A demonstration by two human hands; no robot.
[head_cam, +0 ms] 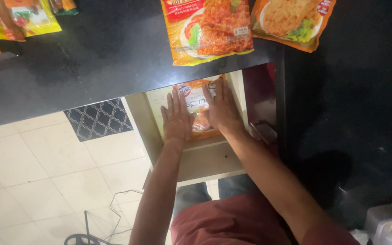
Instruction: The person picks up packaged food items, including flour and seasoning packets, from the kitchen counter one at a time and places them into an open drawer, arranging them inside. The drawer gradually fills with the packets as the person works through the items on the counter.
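An open cream-coloured wooden drawer [205, 156] stands pulled out from under the near edge of the black stone table [105, 59]. Inside it lies a flat orange-and-white plastic food packet [196, 100], filling most of the drawer's width between its side walls; its far end runs under the table edge and its near end stops short of the drawer front, leaving a strip of bare drawer bottom there.

The left hand [176, 119] lies flat, palm down, on the left half of the packet, fingers straight and slightly spread, pointing away towards the table. The right hand [222, 109] rests the same way on the right half, fingers extended and together; neither grip is closed on anything, both simply press on top. Both forearms reach forward from a red shirt.

On the table just beyond the drawer, at the near edge, lie a large orange seasoned-flour packet [209, 29] and, towards the right, a second orange flour packet [293, 20]. Left of the drawer, pale floor tiles [46, 172] are open.
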